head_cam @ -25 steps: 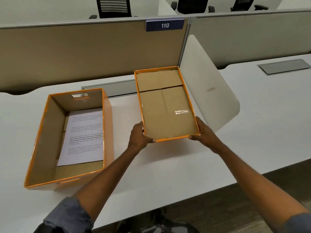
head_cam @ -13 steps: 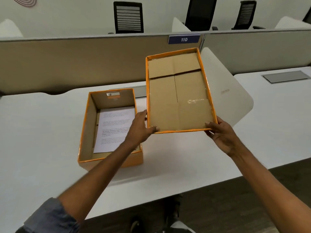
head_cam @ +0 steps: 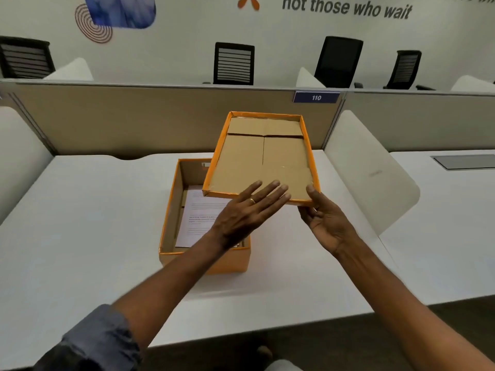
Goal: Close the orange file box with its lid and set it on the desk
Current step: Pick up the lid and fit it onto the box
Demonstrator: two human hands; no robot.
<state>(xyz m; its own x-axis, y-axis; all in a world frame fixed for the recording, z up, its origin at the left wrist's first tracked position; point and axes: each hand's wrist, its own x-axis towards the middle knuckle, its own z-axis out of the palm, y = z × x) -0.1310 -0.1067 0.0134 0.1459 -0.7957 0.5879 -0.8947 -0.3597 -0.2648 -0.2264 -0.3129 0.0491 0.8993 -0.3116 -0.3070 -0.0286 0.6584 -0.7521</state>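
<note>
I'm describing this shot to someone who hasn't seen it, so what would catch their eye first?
The orange lid held up at centre, brown cardboard inside facing the camera, tilted over the far right corner of the open orange file box. The left hand lies flat with fingers spread over the lid's near edge, while the right hand grips its near right corner. Inside the box, on the white desk, lies a printed sheet.

1. The lid hides the box's far corner at two o'clock.
2. The left hand covers part of the paper; its print is unreadable.
3. The wall lettering is cut off at twelve o'clock.
</note>
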